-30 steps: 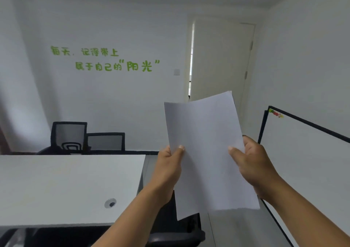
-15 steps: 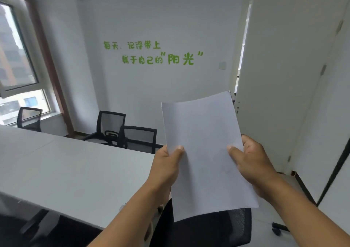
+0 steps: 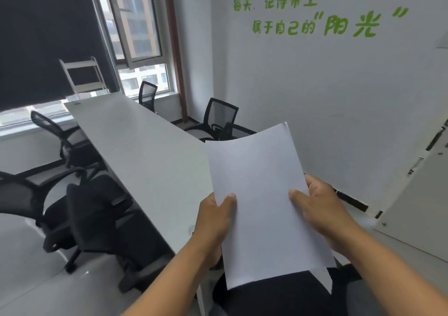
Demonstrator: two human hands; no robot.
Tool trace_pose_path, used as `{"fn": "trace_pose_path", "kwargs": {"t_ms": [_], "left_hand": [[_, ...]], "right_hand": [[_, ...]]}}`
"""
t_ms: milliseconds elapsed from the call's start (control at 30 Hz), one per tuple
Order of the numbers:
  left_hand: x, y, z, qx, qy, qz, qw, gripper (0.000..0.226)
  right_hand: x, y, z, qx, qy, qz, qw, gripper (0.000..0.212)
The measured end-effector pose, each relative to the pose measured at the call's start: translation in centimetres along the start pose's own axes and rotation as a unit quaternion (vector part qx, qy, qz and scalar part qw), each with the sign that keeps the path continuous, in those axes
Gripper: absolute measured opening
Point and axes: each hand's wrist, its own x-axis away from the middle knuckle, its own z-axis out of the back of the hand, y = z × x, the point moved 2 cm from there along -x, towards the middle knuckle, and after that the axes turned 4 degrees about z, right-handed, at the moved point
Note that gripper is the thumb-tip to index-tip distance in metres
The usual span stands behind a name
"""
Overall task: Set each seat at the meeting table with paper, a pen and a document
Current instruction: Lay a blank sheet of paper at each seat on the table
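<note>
A stack of white paper sheets (image 3: 261, 194) is held up in front of me, above the near end of the long white meeting table (image 3: 135, 141). My left hand (image 3: 214, 216) pinches its left edge, thumb on top. On the right edge, my right hand (image 3: 320, 206) grips it the same way. The sheets look blank; a second sheet peeks out at the lower right corner. No pen or document shows on the table.
Black mesh chairs stand along the table's left side (image 3: 80, 194), at its far end (image 3: 148, 95) and by the right wall (image 3: 218, 119). Another black chair (image 3: 278, 294) sits below the paper. A white shelf rack (image 3: 84, 75) stands by the window. A white door (image 3: 417, 206) is at the right.
My view has swung left: the table now runs lengthwise ahead, and the window and left-side chairs have come into sight. Both hands keep the same hold on the paper.
</note>
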Motion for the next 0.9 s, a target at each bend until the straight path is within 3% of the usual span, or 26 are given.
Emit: {"fn": "trace_pose_path", "kwargs": {"t_ms": [300,467,600,733,900], "left_hand": [[-10.2,-6.7,1.1,0.041,0.065,0.078,0.994,0.025],[-13.7,-9.6,2.1,0.08,0.105,0.114,0.985,0.023],[-15.8,-12.2,2.7,0.114,0.137,0.129,0.975,0.021],[-17.3,-14.3,2.5,0.145,0.158,0.133,0.968,0.021],[-19.7,-16.7,1.0,0.174,0.19,0.148,0.955,0.024]], "right_hand": [[-10.7,6.9,-5.9,0.065,-0.094,-0.053,0.992,0.024],[-14.8,10.1,-8.7,0.096,-0.077,-0.039,0.992,0.015],[-18.0,13.4,-10.9,0.119,-0.077,-0.045,0.989,0.024],[-21.6,17.6,-12.6,0.145,-0.116,-0.049,0.981,0.019],[-25.6,22.0,-13.5,0.15,-0.166,-0.051,0.973,0.037]]}}
